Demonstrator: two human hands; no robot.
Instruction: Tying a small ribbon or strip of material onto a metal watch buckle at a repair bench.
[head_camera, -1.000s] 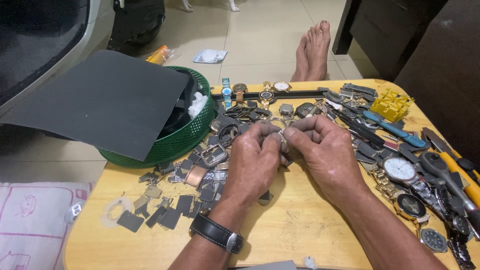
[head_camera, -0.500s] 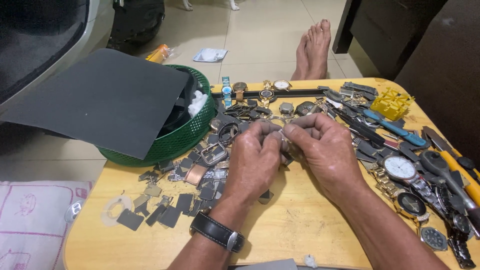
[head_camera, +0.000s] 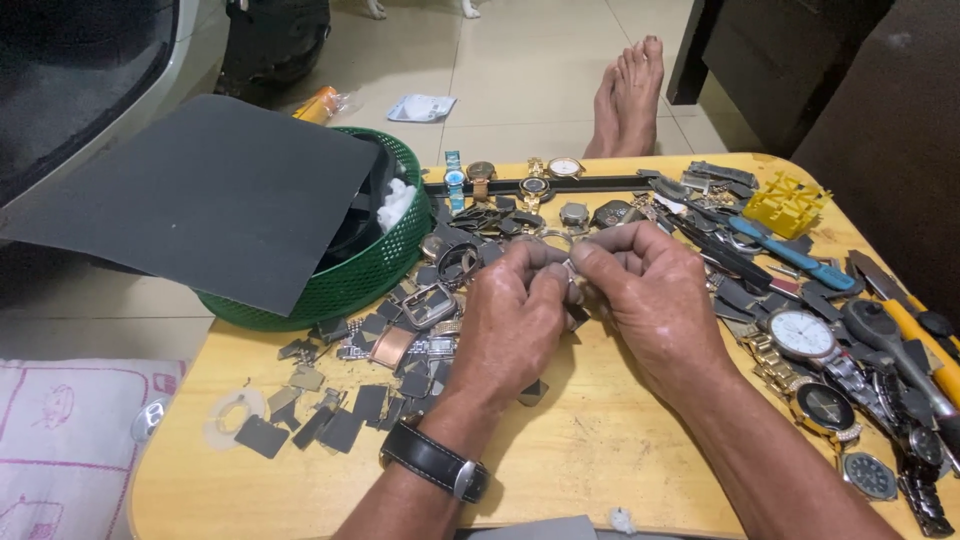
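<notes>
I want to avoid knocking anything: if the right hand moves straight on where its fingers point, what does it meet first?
The right hand points toward the left hand, whose fingertips it apparently already touches around a small metal part. Depth is unclear.

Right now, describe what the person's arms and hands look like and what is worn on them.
Both forearms are bare, with no sleeves or gloves. The left hand has a black leather wrist strap with a silver metal buckle on its wrist. The right hand wears nothing visible.

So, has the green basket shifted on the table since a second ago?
No. The green basket sits at the same spot on the table's left edge, the dark sheet across it, beside the scattered watch parts.
</notes>
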